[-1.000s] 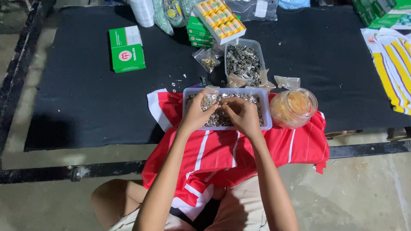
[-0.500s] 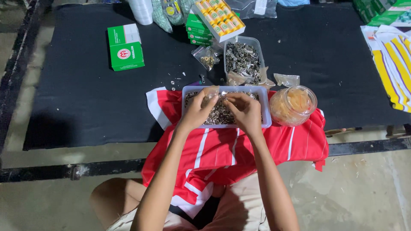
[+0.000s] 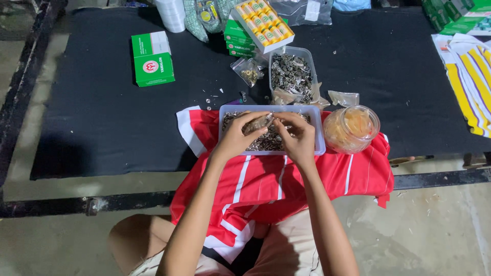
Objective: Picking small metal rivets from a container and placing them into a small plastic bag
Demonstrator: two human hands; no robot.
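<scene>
While bent over tray [image 3: 319, 134], left hand [image 3: 236, 138] and right hand [image 3: 298, 137] meet, pinching small clear bag [image 3: 259, 122].

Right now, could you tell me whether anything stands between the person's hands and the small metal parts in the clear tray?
Nothing visible does. The left hand and right hand are already over the open tray, fingers among the metal parts.

Small item between hands [image 3: 268, 134] too small to identify; striped fabric [image 3: 473, 82] cut off at right edge.
</scene>
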